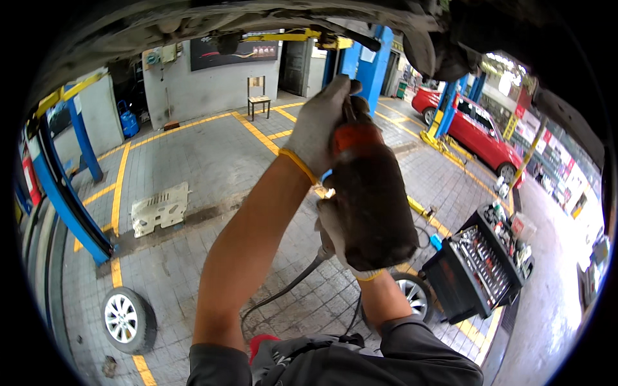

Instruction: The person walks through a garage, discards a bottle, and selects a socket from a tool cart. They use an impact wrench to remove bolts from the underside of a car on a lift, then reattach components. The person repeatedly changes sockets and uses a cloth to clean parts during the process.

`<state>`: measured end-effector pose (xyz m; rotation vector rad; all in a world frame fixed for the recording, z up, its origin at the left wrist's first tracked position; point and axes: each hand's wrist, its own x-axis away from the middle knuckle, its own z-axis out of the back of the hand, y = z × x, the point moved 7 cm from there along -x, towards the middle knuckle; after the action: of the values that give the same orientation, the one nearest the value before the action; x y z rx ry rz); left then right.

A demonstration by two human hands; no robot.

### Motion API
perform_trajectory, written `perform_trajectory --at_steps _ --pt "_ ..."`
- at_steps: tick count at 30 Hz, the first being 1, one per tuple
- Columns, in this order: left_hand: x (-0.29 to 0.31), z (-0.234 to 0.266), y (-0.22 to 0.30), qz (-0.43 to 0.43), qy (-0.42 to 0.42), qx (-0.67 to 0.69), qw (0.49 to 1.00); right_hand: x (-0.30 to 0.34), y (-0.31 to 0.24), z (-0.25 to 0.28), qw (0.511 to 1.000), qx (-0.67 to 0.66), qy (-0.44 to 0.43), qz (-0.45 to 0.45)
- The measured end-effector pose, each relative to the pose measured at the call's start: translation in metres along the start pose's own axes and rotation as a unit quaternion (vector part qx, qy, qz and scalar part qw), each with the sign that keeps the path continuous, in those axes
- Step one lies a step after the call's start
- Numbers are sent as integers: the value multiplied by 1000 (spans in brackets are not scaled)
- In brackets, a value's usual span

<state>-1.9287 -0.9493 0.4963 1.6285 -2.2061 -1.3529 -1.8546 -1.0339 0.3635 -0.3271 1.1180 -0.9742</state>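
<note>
A dark, worn impact wrench point(374, 199) with an orange-red collar near its nose is raised in front of me, pointing up toward the car's underside point(257, 22). My right hand point(335, 228), in a pale work glove, is closed around its handle, mostly hidden behind the tool body. Gloved as well, my left hand point(315, 128) reaches up beside the nose with its fingers curled over the front end. What lies under those fingertips is partly hidden. From the bottom of the handle a dark hose point(288, 287) curves down to the left.
Two wheels point(122, 320) point(414, 294) lie low at left and right. An open tool cart point(473, 264) stands at right. A pale metal plate point(159, 209) rests on the tiled floor. Blue lift posts point(71, 193) point(374, 67), a chair point(258, 98) and a red car point(470, 128) stand farther off.
</note>
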Motion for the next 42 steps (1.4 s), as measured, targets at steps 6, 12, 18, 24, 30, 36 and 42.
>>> perform_trajectory --at_steps 6,12,18,24,30,36,42 --pt "-52 4 10 -10 -124 -98 987 -64 -18 -3 865 -470 49 169" --pt "-40 88 34 -38 -21 -238 970 -102 -55 40 932 -221 212 193" --pt "20 116 53 -17 -62 -427 902 -148 -57 39 958 -94 267 38" --pt "19 105 31 5 -82 -562 823 -185 -35 32 969 -120 209 -47" --pt "0 137 20 25 28 -482 875 -191 -30 34 949 -107 297 17" --pt "-7 151 35 -121 -1 -754 645 -205 -36 50 952 -155 263 2" --pt "-28 121 44 -93 71 -612 782 -216 -24 55 940 -246 235 -15"
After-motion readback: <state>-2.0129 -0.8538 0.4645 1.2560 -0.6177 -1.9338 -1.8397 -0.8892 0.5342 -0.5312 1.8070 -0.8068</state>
